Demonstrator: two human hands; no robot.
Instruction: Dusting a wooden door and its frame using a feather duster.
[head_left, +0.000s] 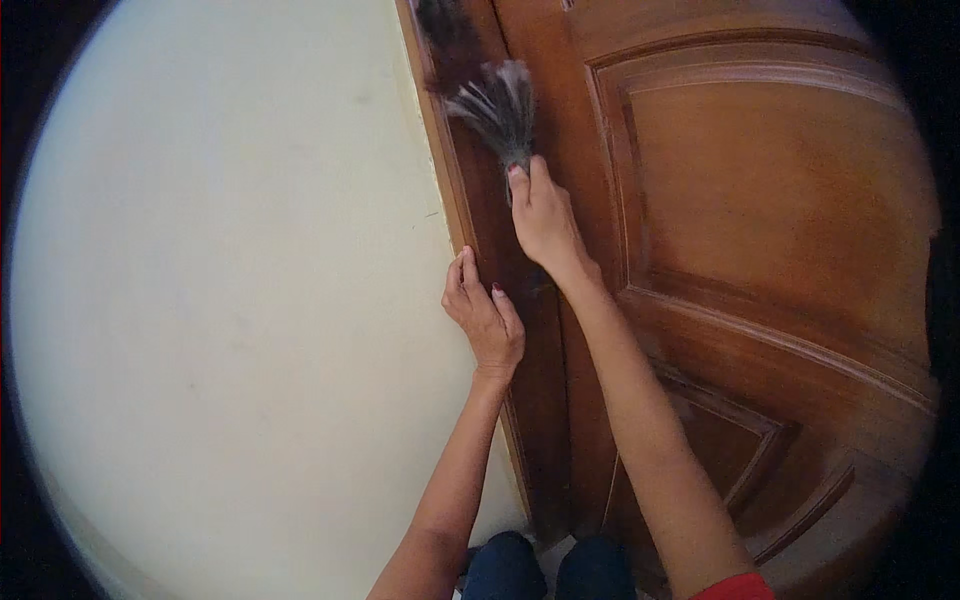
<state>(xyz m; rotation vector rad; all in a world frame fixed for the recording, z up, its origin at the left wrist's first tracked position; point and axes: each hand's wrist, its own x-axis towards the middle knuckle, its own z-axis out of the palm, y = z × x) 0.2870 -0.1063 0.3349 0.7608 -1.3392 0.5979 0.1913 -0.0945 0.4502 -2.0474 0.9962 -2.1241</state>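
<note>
My right hand (544, 214) grips a grey feather duster (496, 109) by its narrow base, thumb uppermost. The duster's pale-tipped bristles or feathers fan out over the brown wooden door frame (499, 232), close to its outer trim. Below and to the left, my left hand (484, 315) holds no object. Its fingertips rest against the edge of the trim (444, 161) where the frame meets the wall, and its thumb stands apart over the frame. Much of the duster's handle is hidden inside my right hand.
A cream wall (225, 285) with faint marks fills the left side. The panelled wooden door (765, 187), with raised mouldings, takes up the right. Something dark and blurred (448, 30) is at the top of the frame. My knees (504, 566) show at the bottom.
</note>
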